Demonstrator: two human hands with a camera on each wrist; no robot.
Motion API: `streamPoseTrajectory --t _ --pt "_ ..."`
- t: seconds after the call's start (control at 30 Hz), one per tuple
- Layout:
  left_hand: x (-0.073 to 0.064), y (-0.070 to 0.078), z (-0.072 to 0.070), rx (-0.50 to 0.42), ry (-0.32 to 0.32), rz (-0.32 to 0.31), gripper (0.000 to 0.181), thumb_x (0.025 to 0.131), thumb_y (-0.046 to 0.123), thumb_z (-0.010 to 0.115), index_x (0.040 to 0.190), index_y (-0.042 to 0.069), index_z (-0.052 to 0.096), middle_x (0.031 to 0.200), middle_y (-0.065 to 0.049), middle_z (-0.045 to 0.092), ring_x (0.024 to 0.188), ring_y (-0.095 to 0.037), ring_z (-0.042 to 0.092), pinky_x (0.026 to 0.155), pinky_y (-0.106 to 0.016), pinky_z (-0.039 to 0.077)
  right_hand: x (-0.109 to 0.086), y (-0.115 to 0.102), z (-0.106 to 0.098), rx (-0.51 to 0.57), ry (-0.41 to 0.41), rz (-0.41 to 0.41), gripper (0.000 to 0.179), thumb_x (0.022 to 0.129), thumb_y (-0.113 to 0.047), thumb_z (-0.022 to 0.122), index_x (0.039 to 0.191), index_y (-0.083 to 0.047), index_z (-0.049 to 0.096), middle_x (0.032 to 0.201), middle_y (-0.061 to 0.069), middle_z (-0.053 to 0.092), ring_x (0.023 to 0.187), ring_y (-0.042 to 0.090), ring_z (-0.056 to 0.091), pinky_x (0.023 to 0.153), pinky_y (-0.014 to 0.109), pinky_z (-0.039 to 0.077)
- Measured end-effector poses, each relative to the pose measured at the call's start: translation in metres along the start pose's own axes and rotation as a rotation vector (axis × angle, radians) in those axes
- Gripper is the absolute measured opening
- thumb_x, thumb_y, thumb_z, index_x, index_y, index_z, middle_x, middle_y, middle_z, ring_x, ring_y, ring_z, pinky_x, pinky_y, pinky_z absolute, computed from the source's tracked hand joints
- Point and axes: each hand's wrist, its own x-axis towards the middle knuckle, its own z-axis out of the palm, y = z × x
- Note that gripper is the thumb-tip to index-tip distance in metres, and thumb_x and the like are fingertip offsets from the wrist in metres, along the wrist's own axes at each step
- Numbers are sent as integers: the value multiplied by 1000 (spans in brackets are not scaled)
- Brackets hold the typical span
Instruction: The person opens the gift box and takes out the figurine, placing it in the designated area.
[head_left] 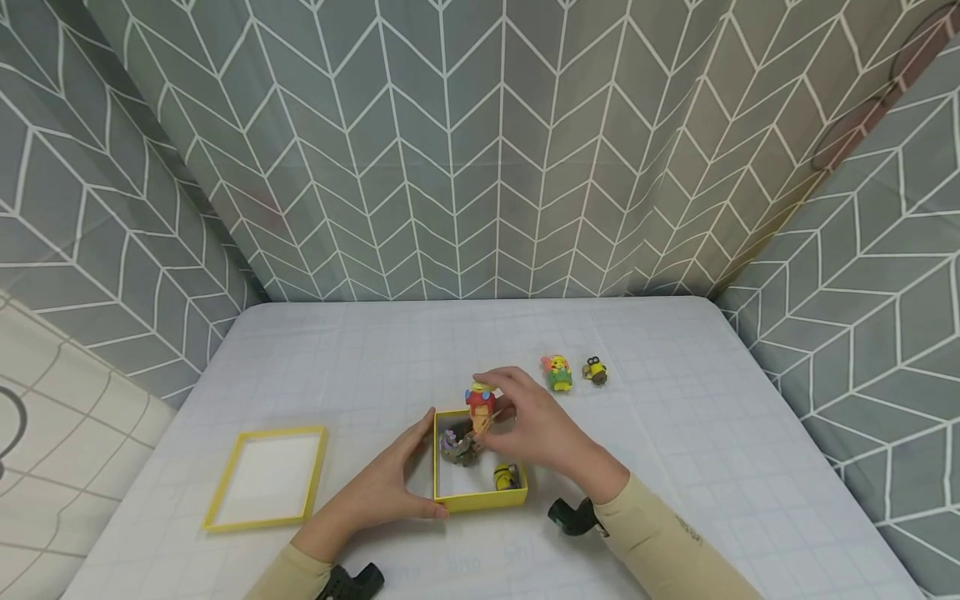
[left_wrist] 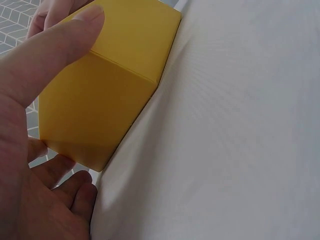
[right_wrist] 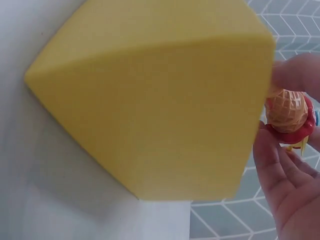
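My right hand (head_left: 542, 427) pinches a small toy figure (head_left: 480, 400) with a red and yellow top and a waffle-cone base, above an open yellow box (head_left: 483, 501). The right wrist view shows the figure's waffle base (right_wrist: 287, 111) between thumb and fingers, just beyond the box wall. My left hand (head_left: 378, 493) holds the box at its left side, thumb on the near wall and fingers along the left wall. Inside the box are a grey figure (head_left: 455, 447) with purple bits and a yellow minion-like figure (head_left: 506, 477). The grey one is partly hidden.
A yellow-rimmed box lid (head_left: 268, 477) with a white inside lies to the left. Behind and right stand a pink, yellow and green figure (head_left: 558, 372) and a yellow and brown goggled figure (head_left: 595, 371). A white cloth (head_left: 375, 350) covers the table; patterned curtains surround it.
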Motion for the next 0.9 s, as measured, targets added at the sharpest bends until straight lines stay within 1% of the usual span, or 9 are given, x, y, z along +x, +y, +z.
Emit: streamPoseTrajectory --t 0.1,0.23,0.37,0.47,0.63,0.77,0.9 --pt "0 0 0 -6 1 -4 137 54 51 95 161 22 14 161 4 21 146 -21 21 116 -49 20 -1 3 -5 -6 28 2 74 78 -15 85 143 -23 50 139 -5 44 94 4 62 84 30 57" --pt "0 0 1 -5 4 -6 137 53 51 95 161 23 14 161 3 21 146 -22 21 116 -50 20 -4 8 -10 -17 61 20 75 78 -14 85 144 -23 50 135 -6 48 96 4 62 84 29 56" --pt "0 0 1 4 6 -8 138 53 51 95 161 23 14 161 5 21 146 -20 20 117 -49 20 -8 11 -15 -13 78 85 76 77 -16 86 144 -21 50 125 -7 55 96 7 64 82 36 58" --pt "-1 0 1 2 5 -12 138 52 51 95 161 23 14 161 6 21 146 -20 19 117 -49 19 -10 13 -19 6 96 103 78 76 -16 87 144 -21 50 122 -7 59 95 8 66 82 39 58" --pt "-1 0 1 3 4 -14 139 52 52 95 161 23 14 161 6 20 147 -20 19 117 -50 19 -14 20 -26 33 122 128 77 75 -14 87 143 -18 50 124 -4 60 97 9 66 85 39 57" --pt "0 0 1 3 4 -13 139 52 53 95 161 23 13 161 7 19 147 -20 19 117 -50 19 -18 25 -32 34 145 134 74 74 -9 87 140 -15 53 125 0 59 97 13 67 84 41 57" --pt "0 0 1 8 3 -17 139 52 53 95 161 23 13 161 7 19 147 -20 19 117 -49 19 -23 32 -40 13 170 125 75 75 -7 86 141 -15 52 124 3 58 97 16 67 85 37 57"
